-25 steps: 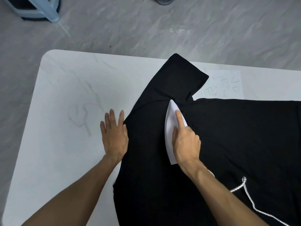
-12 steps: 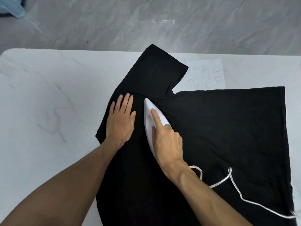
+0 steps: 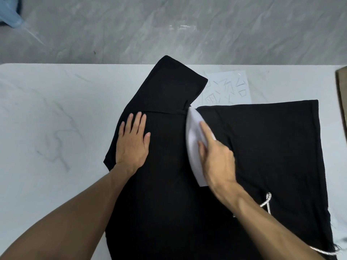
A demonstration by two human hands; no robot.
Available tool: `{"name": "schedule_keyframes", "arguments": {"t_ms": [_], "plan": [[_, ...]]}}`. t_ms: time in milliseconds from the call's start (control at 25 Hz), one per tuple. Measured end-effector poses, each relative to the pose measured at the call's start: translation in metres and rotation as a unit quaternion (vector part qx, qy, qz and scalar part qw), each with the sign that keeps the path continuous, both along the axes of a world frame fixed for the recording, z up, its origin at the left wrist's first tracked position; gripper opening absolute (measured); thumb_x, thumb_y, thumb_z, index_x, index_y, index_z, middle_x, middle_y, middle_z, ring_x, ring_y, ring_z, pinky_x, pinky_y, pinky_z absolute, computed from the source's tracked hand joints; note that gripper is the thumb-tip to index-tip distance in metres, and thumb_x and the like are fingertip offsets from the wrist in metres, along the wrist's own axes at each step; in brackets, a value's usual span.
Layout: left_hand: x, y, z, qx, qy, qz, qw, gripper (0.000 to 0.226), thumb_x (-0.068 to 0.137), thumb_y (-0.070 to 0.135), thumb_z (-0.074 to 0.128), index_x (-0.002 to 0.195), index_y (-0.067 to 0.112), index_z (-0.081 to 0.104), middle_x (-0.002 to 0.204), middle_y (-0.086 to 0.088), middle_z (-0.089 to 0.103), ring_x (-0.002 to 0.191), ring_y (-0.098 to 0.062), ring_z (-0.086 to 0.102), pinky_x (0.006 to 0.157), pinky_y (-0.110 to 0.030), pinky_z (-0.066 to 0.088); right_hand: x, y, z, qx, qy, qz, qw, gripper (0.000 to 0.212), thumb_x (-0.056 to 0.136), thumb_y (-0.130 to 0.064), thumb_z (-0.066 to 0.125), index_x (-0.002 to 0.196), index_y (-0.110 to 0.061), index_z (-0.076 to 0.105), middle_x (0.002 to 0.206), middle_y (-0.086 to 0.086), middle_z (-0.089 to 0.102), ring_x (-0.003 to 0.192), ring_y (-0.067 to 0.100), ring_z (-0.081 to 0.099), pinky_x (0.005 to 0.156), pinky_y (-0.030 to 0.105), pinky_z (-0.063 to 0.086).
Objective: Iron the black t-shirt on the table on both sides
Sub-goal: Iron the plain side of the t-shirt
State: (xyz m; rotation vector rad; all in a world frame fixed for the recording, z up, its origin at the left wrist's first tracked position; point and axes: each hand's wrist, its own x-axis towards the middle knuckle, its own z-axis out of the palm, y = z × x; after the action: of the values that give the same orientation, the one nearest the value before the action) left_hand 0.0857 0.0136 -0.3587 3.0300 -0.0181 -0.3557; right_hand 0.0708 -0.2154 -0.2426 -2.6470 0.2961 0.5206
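On the table we note the black t-shirt flat; left hand presses it, fingers straight; right hand grips the iron, nose pointing far toward the sleeve.

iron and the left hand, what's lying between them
Only a bare stretch of the black t-shirt lies between the left hand and the iron; nothing else sits there. The head view shows it.
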Motion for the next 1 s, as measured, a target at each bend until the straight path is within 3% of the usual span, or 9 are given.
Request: {"name": "schedule_keyframes", "arguments": {"t_ms": [160,400,600,800,920,1000], "plan": [[-0.001,-0.001,0.000,0.008,0.000,0.005,1.000,0.059,0.104,0.037,0.022,0.156,0.014,0.011,0.164,-0.007,0.011,0.152,-0.024,0.006,0.123,-0.045,0.014,-0.006,0.041,-0.011,-0.047,0.027,0.118,0.992,0.063,0.102,-0.024,0.038,0.149,-0.048,0.003,0.078,0.004,0.051,0.060,0.026,0.048,0.058,0.035,0.036],[-0.001,-0.001,0.001,0.001,-0.005,0.008,1.000,0.059,0.104,0.038,0.021,0.157,0.014,0.010,0.164,-0.006,0.010,0.152,-0.023,0.004,0.124,-0.044,0.011,0.006,-0.015,-0.016,-0.053,-0.010,0.032,0.998,0.055,0.102,-0.030,0.036,0.149,-0.048,0.012,0.073,0.001,0.050,0.062,0.028,0.050,0.062,0.035,0.036],[0.000,-0.004,-0.002,0.006,-0.006,0.006,1.000,0.058,0.104,0.036,0.023,0.156,0.013,0.012,0.164,-0.006,0.011,0.152,-0.023,0.006,0.123,-0.045,0.012,0.018,-0.062,-0.010,-0.055,-0.010,-0.046,0.997,0.053,0.102,-0.029,0.036,0.149,-0.044,0.018,0.059,-0.003,0.044,0.051,0.018,0.042,0.061,0.035,0.038],[0.001,-0.028,0.011,-0.020,-0.043,0.042,0.998,0.054,0.103,0.025,0.033,0.153,0.007,0.023,0.162,-0.011,0.020,0.151,-0.026,0.015,0.122,-0.046,0.016,0.010,-0.033,-0.003,0.005,-0.021,0.005,1.000,0.055,0.101,-0.031,0.038,0.149,-0.046,0.017,0.066,0.000,0.049,0.062,0.026,0.053,0.065,0.039,0.045],[0.006,-0.085,0.013,-0.099,-0.075,0.035,0.992,0.052,0.103,0.020,0.035,0.152,0.008,0.026,0.161,-0.010,0.025,0.150,-0.025,0.018,0.122,-0.044,0.019,0.011,-0.011,-0.012,-0.021,0.002,0.045,0.999,0.060,0.101,-0.024,0.039,0.149,-0.046,0.010,0.073,0.003,0.052,0.061,0.024,0.048,0.063,0.036,0.040],[0.009,-0.111,0.007,-0.092,-0.057,0.047,0.993,0.053,0.105,0.029,0.028,0.154,0.010,0.022,0.162,-0.008,0.021,0.151,-0.023,0.016,0.122,-0.044,0.018,0.010,-0.010,-0.018,-0.046,0.007,0.061,0.997,0.066,0.100,-0.018,0.041,0.150,-0.045,0.007,0.073,0.003,0.051,0.057,0.021,0.045,0.059,0.035,0.038]]}}
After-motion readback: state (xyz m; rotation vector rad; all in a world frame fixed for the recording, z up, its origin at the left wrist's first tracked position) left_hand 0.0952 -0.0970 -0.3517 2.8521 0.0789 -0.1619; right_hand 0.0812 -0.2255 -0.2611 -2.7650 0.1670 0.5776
